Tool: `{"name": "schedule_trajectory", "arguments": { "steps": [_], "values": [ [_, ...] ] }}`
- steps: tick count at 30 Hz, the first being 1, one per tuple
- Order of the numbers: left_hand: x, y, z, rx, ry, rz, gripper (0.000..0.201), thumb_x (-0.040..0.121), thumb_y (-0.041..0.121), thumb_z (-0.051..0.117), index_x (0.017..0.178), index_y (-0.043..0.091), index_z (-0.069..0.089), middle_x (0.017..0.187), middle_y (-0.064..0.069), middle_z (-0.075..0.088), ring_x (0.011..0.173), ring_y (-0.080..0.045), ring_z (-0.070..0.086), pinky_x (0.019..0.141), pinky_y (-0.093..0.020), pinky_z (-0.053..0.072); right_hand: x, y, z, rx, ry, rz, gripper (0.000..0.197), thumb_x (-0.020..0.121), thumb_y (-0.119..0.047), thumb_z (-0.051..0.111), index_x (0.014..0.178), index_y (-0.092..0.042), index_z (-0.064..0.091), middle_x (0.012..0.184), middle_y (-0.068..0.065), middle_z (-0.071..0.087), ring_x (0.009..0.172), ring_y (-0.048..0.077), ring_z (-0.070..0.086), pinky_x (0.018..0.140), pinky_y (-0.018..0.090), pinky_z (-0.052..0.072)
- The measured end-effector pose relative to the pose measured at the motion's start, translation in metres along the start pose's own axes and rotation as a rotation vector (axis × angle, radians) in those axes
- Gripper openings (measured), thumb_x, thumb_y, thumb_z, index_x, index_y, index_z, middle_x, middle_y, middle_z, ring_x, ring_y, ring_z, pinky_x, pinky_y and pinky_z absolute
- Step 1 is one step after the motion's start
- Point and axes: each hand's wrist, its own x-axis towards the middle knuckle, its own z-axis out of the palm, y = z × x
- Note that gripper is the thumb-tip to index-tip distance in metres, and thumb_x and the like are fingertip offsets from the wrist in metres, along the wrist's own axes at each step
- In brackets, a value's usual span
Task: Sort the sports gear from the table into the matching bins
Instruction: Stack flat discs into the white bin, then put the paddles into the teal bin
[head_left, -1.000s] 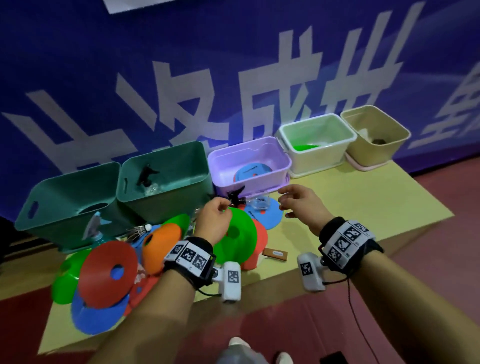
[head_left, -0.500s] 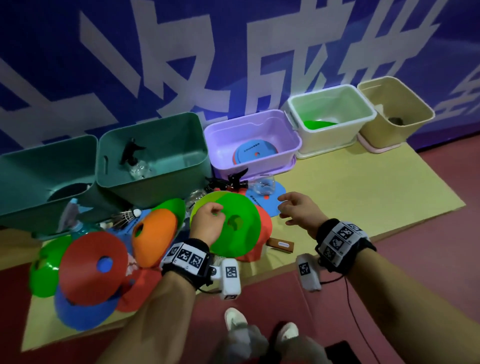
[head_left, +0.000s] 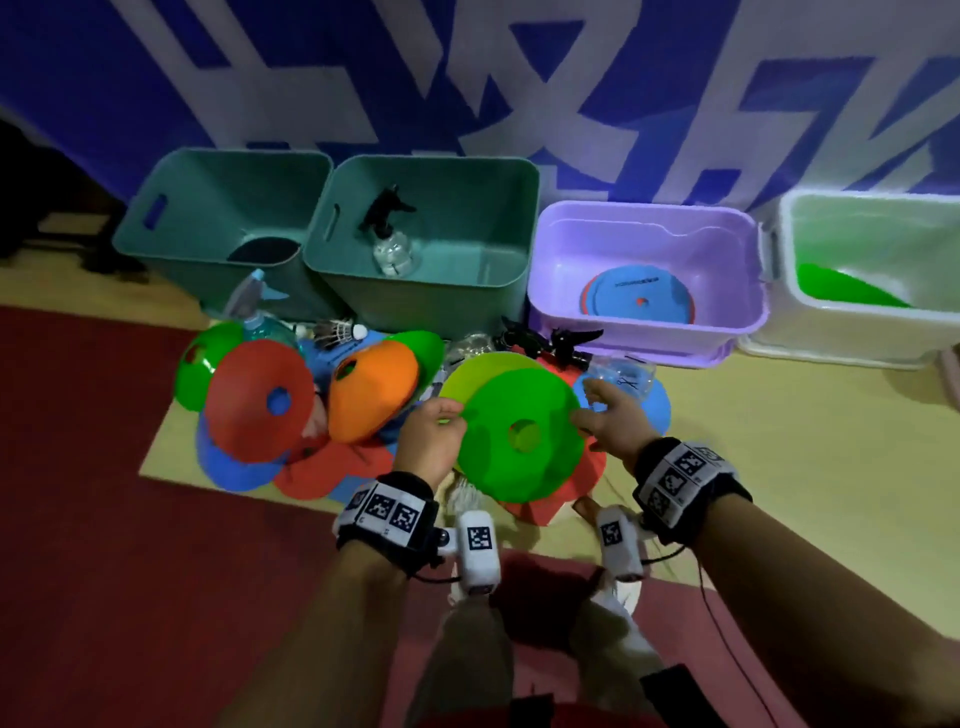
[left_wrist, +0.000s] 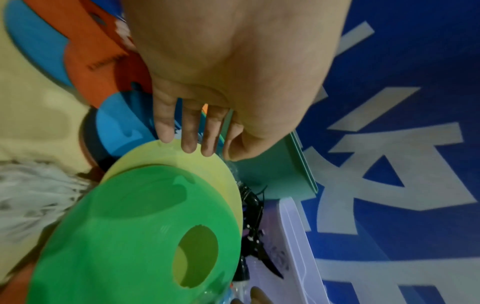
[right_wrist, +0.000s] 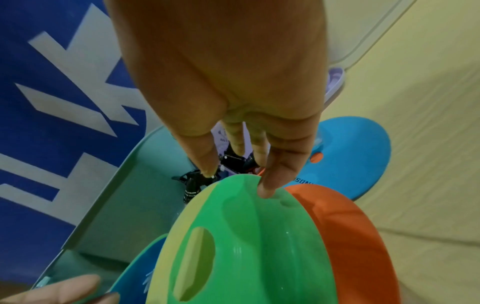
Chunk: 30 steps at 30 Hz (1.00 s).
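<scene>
A green disc cone (head_left: 519, 436) lies stacked on a yellow disc cone (head_left: 470, 376) in the middle of the pile on the table. My left hand (head_left: 431, 431) pinches the left rim of this pair; in the left wrist view its fingers (left_wrist: 188, 131) lie on the yellow disc cone (left_wrist: 168, 156). My right hand (head_left: 605, 413) is open at the right rim, and one fingertip (right_wrist: 267, 188) touches the green disc cone (right_wrist: 259, 246). At the back stand a white bin (head_left: 779, 249) holding a green disc (head_left: 852, 291) and a purple bin (head_left: 644, 215) holding a blue disc (head_left: 644, 291).
Two teal bins (head_left: 171, 192) (head_left: 431, 163) stand at the back left, the second holding a spray bottle (head_left: 389, 244). Red (head_left: 249, 410), orange (head_left: 374, 395) and blue (head_left: 657, 410) discs, a shuttlecock (head_left: 337, 332), black spray heads (head_left: 550, 340) and a clear bottle (head_left: 623, 371) crowd the pile.
My left hand dropped from the black spray head to the green disc's left rim. My right hand moved left onto its right rim. The camera swung left and down.
</scene>
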Motion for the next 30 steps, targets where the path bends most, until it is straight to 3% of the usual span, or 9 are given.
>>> {"name": "schedule_trajectory", "arguments": {
  "steps": [2, 4, 8, 11, 14, 18, 20, 22, 30],
  "values": [
    [-0.005, -0.003, 0.005, -0.024, -0.006, -0.067, 0.031, 0.098, 0.016, 0.051, 0.128, 0.016, 0.057, 0.131, 0.001, 0.054, 0.116, -0.020, 0.053, 0.098, -0.038, 0.044, 0.014, 0.003, -0.003, -0.075, -0.069, -0.026, 0.067, 0.088, -0.020, 0.067, 0.147, -0.017, 0.036, 0.142, 0.009, 0.046, 0.087, 0.023, 0.052, 0.063, 0.029, 0.044],
    [-0.008, -0.007, 0.013, -0.055, -0.010, -0.124, 0.034, 0.098, 0.017, 0.052, 0.132, 0.017, 0.054, 0.136, 0.000, 0.052, 0.120, -0.021, 0.051, 0.101, -0.041, 0.043, 0.023, 0.002, -0.003, -0.094, -0.124, -0.024, 0.069, 0.089, -0.020, 0.067, 0.149, -0.015, 0.032, 0.141, 0.010, 0.045, 0.084, 0.025, 0.055, 0.055, 0.024, 0.043],
    [-0.015, -0.014, 0.028, -0.102, -0.028, -0.189, 0.034, 0.098, 0.018, 0.053, 0.132, 0.019, 0.053, 0.138, -0.001, 0.047, 0.118, -0.022, 0.050, 0.101, -0.040, 0.042, 0.030, 0.001, 0.000, -0.084, -0.187, 0.018, 0.061, 0.090, -0.012, 0.066, 0.143, -0.006, 0.035, 0.101, 0.010, 0.057, 0.055, 0.021, 0.056, 0.041, 0.022, 0.045],
    [-0.016, -0.018, 0.035, -0.136, -0.004, -0.204, 0.032, 0.097, 0.016, 0.054, 0.130, 0.017, 0.055, 0.129, 0.001, 0.048, 0.106, -0.017, 0.049, 0.093, -0.032, 0.041, 0.032, 0.003, 0.001, -0.116, -0.194, 0.035, 0.059, 0.089, -0.015, 0.069, 0.138, -0.008, 0.038, 0.080, 0.014, 0.062, 0.054, 0.022, 0.058, 0.042, 0.025, 0.048],
    [-0.017, -0.022, 0.037, -0.146, 0.009, -0.204, 0.030, 0.096, 0.015, 0.054, 0.126, 0.017, 0.057, 0.120, 0.002, 0.050, 0.101, -0.016, 0.050, 0.089, -0.030, 0.042, 0.032, 0.005, 0.003, -0.111, -0.181, 0.045, 0.056, 0.089, -0.017, 0.069, 0.136, -0.009, 0.040, 0.075, 0.012, 0.062, 0.055, 0.022, 0.058, 0.047, 0.028, 0.047],
    [-0.019, -0.022, 0.033, -0.159, 0.040, -0.194, 0.029, 0.095, 0.014, 0.055, 0.124, 0.016, 0.059, 0.121, -0.002, 0.055, 0.087, -0.013, 0.055, 0.087, -0.033, 0.045, 0.027, -0.004, 0.002, -0.066, -0.158, 0.048, 0.029, 0.091, -0.014, 0.065, 0.112, -0.012, 0.045, 0.063, 0.009, 0.053, 0.048, 0.022, 0.048, 0.044, 0.026, 0.039],
    [-0.021, -0.018, 0.030, -0.168, 0.039, -0.191, 0.031, 0.095, 0.013, 0.054, 0.126, 0.014, 0.058, 0.118, 0.001, 0.053, 0.095, -0.016, 0.055, 0.090, -0.033, 0.044, 0.022, -0.011, -0.001, -0.038, -0.172, 0.019, 0.015, 0.092, -0.012, 0.064, 0.089, -0.011, 0.049, 0.055, 0.008, 0.048, 0.043, 0.022, 0.044, 0.044, 0.026, 0.036],
    [-0.023, -0.010, 0.027, -0.165, 0.032, -0.170, 0.031, 0.096, 0.013, 0.054, 0.127, 0.013, 0.057, 0.119, 0.002, 0.052, 0.106, -0.019, 0.053, 0.094, -0.033, 0.043, 0.016, -0.021, -0.008, -0.012, -0.195, -0.019, 0.028, 0.094, -0.009, 0.061, 0.071, -0.014, 0.046, 0.047, 0.004, 0.044, 0.038, 0.018, 0.041, 0.043, 0.024, 0.033],
    [-0.008, 0.042, 0.036, -0.145, 0.038, -0.014, 0.017, 0.091, 0.008, 0.058, 0.106, 0.015, 0.064, 0.110, -0.005, 0.065, 0.102, -0.022, 0.059, 0.094, -0.037, 0.049, -0.016, -0.053, -0.078, 0.124, -0.126, -0.125, 0.022, 0.095, -0.006, 0.056, 0.075, -0.012, 0.054, 0.053, 0.006, 0.043, 0.045, 0.018, 0.039, 0.044, 0.025, 0.032]
  ]
}}
